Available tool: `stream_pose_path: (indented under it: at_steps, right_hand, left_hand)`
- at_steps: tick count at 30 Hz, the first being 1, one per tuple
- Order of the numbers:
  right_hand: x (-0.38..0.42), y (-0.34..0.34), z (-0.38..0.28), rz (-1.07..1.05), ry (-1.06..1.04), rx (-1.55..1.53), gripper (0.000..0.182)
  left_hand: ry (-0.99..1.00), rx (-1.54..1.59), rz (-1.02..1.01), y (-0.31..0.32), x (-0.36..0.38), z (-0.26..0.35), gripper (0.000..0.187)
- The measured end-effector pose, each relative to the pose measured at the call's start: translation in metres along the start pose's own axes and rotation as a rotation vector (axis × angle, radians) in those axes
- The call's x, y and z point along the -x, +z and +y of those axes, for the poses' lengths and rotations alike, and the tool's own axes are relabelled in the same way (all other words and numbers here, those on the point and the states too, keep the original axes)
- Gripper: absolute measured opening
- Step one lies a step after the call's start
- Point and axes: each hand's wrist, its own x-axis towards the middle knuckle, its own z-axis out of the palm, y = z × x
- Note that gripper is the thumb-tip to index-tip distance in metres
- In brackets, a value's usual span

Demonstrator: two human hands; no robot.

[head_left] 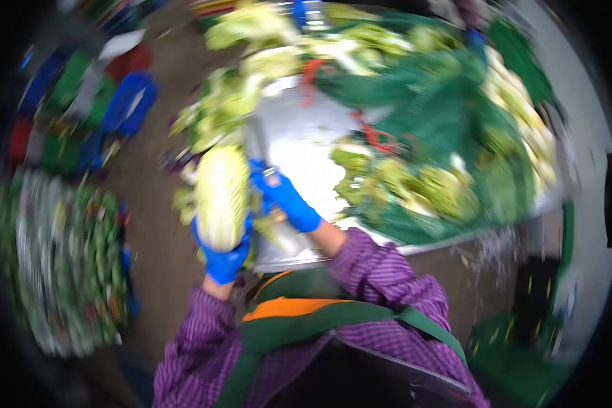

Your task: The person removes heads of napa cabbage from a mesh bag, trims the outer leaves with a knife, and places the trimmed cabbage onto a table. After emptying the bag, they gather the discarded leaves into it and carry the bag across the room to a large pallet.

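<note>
A pale yellow-green napa cabbage (pixel 222 197) stands out over the left end of the metal table (pixel 299 129). My left hand (pixel 223 255), in a blue glove, is wrapped round its lower end. Just right of the cabbage is my right hand (pixel 283 197), also gloved in blue, its fingers closed near the cabbage's side. Something small and shiny shows at those fingers, too blurred to name. Loose cabbage leaves (pixel 228 112) lie along the table's left edge, and a whitish piece (pixel 289 238) is below my right hand.
Green mesh netting (pixel 421 102) with red ties (pixel 377 136) and cabbages covers the table's right part. More pale cabbages (pixel 523 122) line the far right. A co-worker's gloved hand (pixel 476 41) is at the top right. Coloured crates (pixel 129 102) and wrapped green bundles (pixel 64 265) stand on the left.
</note>
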Motion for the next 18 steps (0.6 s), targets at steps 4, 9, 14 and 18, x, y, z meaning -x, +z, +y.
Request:
stream_pose_path:
  at_steps: [4,9,14,18]
  right_hand:
    - [0.037,-0.021,-0.002,0.106,-0.027,0.129,0.037]
    - [0.095,-0.077,-0.040,0.220,-0.117,-0.061,0.051]
    - [0.182,-0.191,-0.100,0.206,-0.279,-0.502,0.043]
    - [0.287,-0.270,-0.166,0.458,-0.466,-0.462,0.052]
  left_hand:
    - [-0.757,1.318,-0.056,0.020,0.004,-0.022,0.062]
    - [-0.732,1.173,-0.247,0.102,-0.012,-0.007,0.065]
    - [-0.331,0.686,-0.701,0.227,-0.046,0.043,0.053]
    - [0.103,0.257,-0.766,0.386,-0.083,0.047,0.027]
